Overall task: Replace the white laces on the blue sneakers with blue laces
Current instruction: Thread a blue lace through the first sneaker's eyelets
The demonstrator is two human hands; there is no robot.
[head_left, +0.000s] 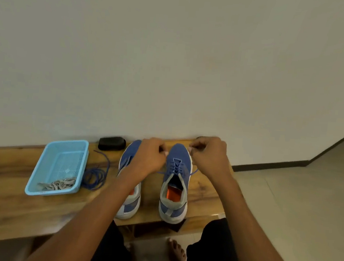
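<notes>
Two blue sneakers stand toes-to-wall on a wooden bench point(6, 206). The right sneaker point(175, 184) carries a blue lace point(176, 165) threaded through its eyelets. My left hand point(149, 156) pinches the lace end left of the toe; my right hand point(209, 154) pinches the other end on the right, both pulled out sideways. The left sneaker point(129, 206) lies partly under my left forearm, its lacing hidden. A coiled blue lace point(95, 177) rests on the bench beside a light blue basket point(40, 169) holding white laces point(58, 184).
A black pouch point(112, 143) sits against the wall behind the basket. The bench ends just right of the right sneaker, with tiled floor point(297, 202) beyond. My knees in dark shorts and a bare foot point(176, 252) are below the bench's front edge.
</notes>
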